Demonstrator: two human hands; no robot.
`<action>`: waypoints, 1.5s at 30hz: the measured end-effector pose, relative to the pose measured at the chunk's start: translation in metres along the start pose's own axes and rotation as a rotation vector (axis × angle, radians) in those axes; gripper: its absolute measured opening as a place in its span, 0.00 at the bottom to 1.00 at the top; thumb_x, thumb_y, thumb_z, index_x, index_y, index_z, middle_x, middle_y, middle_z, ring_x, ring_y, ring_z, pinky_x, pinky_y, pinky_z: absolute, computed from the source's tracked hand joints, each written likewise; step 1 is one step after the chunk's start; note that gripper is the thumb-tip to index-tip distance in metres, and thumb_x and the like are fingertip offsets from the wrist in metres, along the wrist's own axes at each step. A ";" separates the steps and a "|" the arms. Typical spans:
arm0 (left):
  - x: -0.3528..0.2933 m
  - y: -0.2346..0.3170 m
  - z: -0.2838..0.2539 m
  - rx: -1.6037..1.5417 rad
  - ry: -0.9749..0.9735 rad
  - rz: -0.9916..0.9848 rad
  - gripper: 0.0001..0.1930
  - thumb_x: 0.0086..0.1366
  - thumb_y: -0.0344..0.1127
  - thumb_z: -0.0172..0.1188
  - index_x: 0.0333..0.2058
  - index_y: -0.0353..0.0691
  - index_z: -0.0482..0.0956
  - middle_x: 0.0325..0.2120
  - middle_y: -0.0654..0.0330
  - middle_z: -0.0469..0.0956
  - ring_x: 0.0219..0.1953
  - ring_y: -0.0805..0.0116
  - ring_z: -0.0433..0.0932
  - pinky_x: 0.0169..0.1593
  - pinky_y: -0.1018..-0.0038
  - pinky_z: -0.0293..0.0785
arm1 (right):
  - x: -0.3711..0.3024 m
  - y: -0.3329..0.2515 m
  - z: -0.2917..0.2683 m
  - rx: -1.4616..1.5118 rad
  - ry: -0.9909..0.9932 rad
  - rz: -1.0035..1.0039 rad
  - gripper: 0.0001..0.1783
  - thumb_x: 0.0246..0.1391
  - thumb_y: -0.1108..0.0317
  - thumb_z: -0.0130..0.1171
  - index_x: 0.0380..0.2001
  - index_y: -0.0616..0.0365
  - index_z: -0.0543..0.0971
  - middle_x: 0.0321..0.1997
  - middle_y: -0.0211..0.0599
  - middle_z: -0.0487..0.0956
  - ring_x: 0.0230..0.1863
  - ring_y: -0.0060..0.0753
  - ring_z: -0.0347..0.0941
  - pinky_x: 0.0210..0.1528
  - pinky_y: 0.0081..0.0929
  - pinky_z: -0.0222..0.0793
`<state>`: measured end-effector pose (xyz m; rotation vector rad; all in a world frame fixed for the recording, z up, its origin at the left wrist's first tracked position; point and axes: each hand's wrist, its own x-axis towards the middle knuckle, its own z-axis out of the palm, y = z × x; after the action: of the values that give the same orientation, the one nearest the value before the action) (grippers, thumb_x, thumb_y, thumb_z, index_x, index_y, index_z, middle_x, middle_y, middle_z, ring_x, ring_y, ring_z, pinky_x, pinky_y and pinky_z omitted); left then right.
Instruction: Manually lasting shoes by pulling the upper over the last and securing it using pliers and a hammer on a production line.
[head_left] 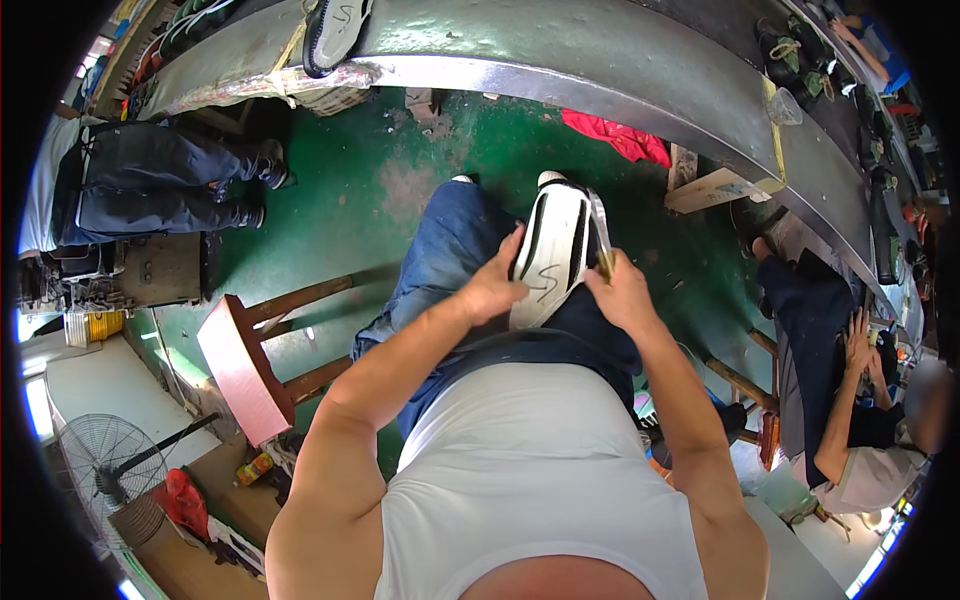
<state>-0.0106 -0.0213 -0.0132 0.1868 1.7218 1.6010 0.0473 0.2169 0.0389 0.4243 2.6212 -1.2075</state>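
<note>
A shoe [552, 245] rests on my lap, its pale underside facing up, with a dark edge around it and a black curved mark near the end closest to me. My left hand [493, 285] grips its left edge, thumb lying on the underside. At the shoe's right side, my right hand [622, 288] is closed around a slim hand tool [602, 232], silvery at the far end and yellowish near my fingers. The tool lies along the shoe's edge; its exact kind is not clear.
A metal-edged workbench [560, 40] curves across the front, with another shoe [335, 35] on it. A wooden stool [250, 370] and a fan [110, 465] stand at the left. People sit or stand at both sides. Red cloth [618, 137] lies under the bench.
</note>
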 end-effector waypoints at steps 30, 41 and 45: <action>-0.011 -0.009 0.029 -0.748 0.188 -0.167 0.33 0.78 0.56 0.32 0.73 0.43 0.48 0.72 0.56 0.52 0.71 0.66 0.54 0.72 0.70 0.50 | 0.021 -0.052 -0.057 -0.854 -0.433 -0.680 0.28 0.49 0.80 0.57 0.56 0.71 0.67 0.52 0.53 0.73 0.55 0.53 0.72 0.56 0.42 0.72; -0.003 -0.011 0.021 -0.758 0.194 -0.185 0.37 0.76 0.62 0.29 0.73 0.40 0.45 0.73 0.56 0.49 0.73 0.64 0.50 0.74 0.67 0.47 | 0.011 -0.011 -0.019 -0.431 -0.645 -0.504 0.13 0.57 0.67 0.58 0.45 0.59 0.76 0.36 0.48 0.78 0.40 0.55 0.77 0.41 0.48 0.73; 0.004 -0.017 0.038 -0.432 0.461 -0.078 0.33 0.79 0.54 0.32 0.69 0.33 0.57 0.68 0.49 0.61 0.70 0.60 0.58 0.71 0.72 0.52 | -0.034 0.008 0.000 -0.360 -0.366 -0.493 0.18 0.56 0.68 0.60 0.50 0.58 0.75 0.41 0.46 0.78 0.42 0.56 0.76 0.42 0.46 0.73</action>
<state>0.0161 0.0078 -0.0278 -0.4889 1.6255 2.0193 0.0816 0.2163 0.0439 -0.4872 2.5957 -0.7895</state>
